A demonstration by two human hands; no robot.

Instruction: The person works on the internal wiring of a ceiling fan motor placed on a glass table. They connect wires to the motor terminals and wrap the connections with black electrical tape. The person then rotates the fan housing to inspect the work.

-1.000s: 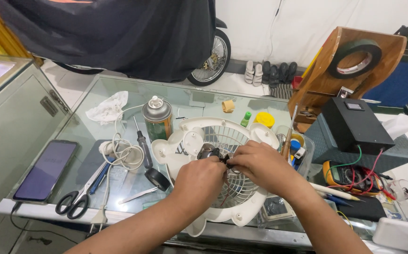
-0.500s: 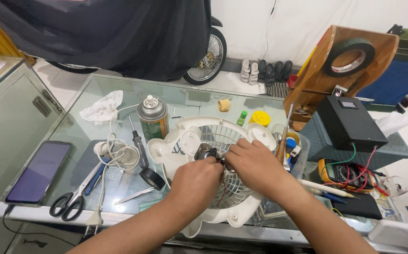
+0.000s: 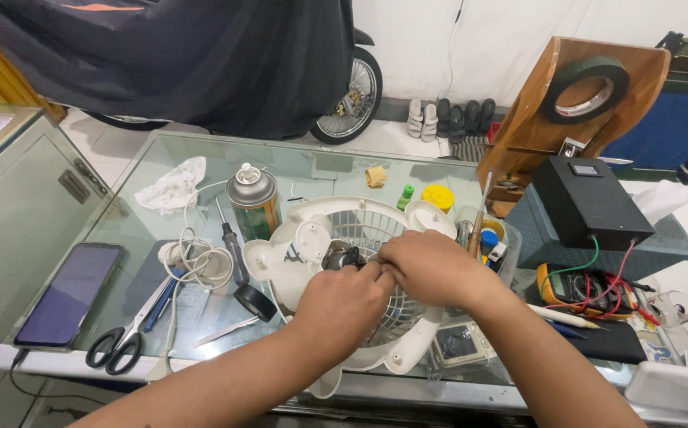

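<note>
Where 2 hands meet, left hand (image 3: 342, 305) and right hand (image 3: 429, 265) pinched shut on small motor (image 3: 341, 257), over white fan grille (image 3: 376, 230)

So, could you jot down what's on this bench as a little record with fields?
Surface: glass table
Left hand: on the white fan housing, fingers at its small dark motor
Right hand: meets the left at the motor
Left of fan: spray can, screwdriver, scissors, phone
Right of fan: multimeter, black box

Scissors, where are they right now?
In the head view the scissors lie at the table's near left edge, between the phone and the white fan housing.
</note>
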